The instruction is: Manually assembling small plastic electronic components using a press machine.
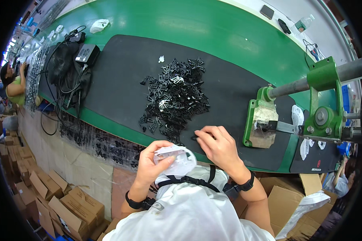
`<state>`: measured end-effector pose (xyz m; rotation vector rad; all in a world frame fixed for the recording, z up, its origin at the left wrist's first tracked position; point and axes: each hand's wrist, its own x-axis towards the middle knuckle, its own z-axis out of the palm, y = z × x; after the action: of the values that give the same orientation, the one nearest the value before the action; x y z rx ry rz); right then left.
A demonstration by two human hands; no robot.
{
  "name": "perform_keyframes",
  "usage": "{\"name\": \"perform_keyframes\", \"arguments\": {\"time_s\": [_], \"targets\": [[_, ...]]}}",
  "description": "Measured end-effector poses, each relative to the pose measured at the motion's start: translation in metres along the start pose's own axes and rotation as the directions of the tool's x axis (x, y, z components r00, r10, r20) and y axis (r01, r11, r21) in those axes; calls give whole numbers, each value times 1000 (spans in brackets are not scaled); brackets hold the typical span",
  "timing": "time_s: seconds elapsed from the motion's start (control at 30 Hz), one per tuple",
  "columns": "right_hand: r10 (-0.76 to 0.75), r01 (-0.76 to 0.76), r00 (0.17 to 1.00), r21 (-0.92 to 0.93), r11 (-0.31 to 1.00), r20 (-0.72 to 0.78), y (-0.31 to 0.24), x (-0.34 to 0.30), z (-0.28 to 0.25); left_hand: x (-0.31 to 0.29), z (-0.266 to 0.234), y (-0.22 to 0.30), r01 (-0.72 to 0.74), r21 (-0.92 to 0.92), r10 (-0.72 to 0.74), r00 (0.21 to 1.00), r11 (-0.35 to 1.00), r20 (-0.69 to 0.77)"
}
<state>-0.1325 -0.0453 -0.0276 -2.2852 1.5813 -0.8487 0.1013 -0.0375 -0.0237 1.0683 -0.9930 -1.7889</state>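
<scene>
My left hand (152, 162) grips a rounded white plastic shell (182, 160) close to my body, its thumb across the near edge. My right hand (219, 146) is closed over the dark mat, to the right of the shell. At its fingertips a small black plastic piece (194, 137) shows in part; the fingers hide the rest. Just beyond both hands spreads a heap of black plastic clips (177, 98), small and branched, with a few white glints among them. A little white piece (161, 59) lies past the heap's far edge.
A green hand press (321, 116) stands at the right of the black mat (120, 88). White shells (297, 115) lie beside it. At the left sit a power adapter (87, 54) and tangled cables. Cardboard boxes (82, 209) flank me. A person (16, 86) works at far left.
</scene>
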Motion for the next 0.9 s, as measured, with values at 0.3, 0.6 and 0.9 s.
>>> {"name": "perform_keyframes", "arguments": {"time_s": [0.3,0.6,0.9], "targets": [[326,-313,919,93,945,-220,1,-44,-80,48,68,4,-680,655,642,671,331,372],[609,-169,725,774,610,-322,-28,-71,-79,63,106,2,-838,483,681,509,253,527],[531,-317,783,942,-109,324,-28,-68,-92,109,96,11,-222,-15,141,561,975,816]]}}
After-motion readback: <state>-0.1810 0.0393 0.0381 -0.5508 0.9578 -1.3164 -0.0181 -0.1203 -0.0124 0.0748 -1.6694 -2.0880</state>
